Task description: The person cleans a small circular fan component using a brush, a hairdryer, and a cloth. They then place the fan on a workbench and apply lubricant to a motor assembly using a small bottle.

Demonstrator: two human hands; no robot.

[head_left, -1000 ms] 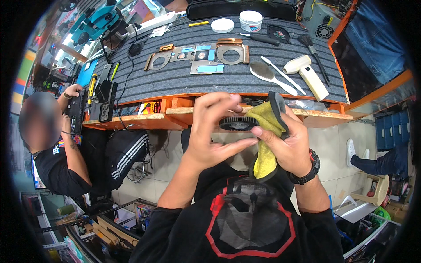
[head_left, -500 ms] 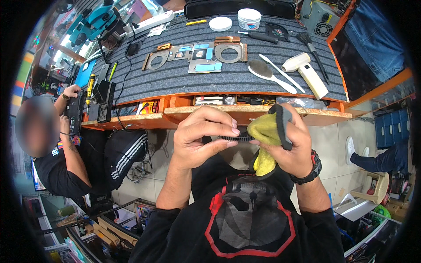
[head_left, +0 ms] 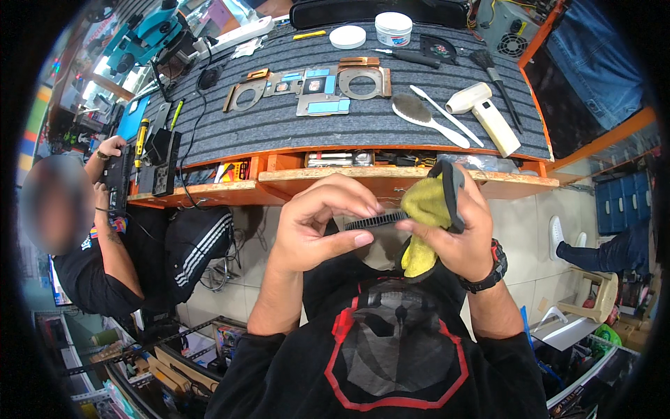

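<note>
Above my lap, my right hand (head_left: 466, 227) grips a yellow-green cloth (head_left: 423, 201) with dark grey edging, and its lower part hangs under the fingers. The same hand pinches a thin black ribbed piece (head_left: 375, 221), seen edge-on, that looks like a small fan wheel. Its right end is hidden by the cloth and thumb. Around the free left end, my left hand (head_left: 317, 220) has its thumb and fingers spread apart. The left fingertips are just above the ribs; whether they touch cannot be told.
On the grey striped mat lie a metal heatsink plate (head_left: 324, 87), a brush (head_left: 427, 120), a white toothbrush (head_left: 447, 115), a cream handheld blower (head_left: 485, 117) and a white tub (head_left: 394, 30). An open drawer (head_left: 335, 176) juts out before me. Another person (head_left: 125, 244) sits at left.
My left thumb and fingers have parted from their pinch on the ribbed piece. The piece now tilts up toward the right and shows more of its ribs. My right hand keeps the cloth.
</note>
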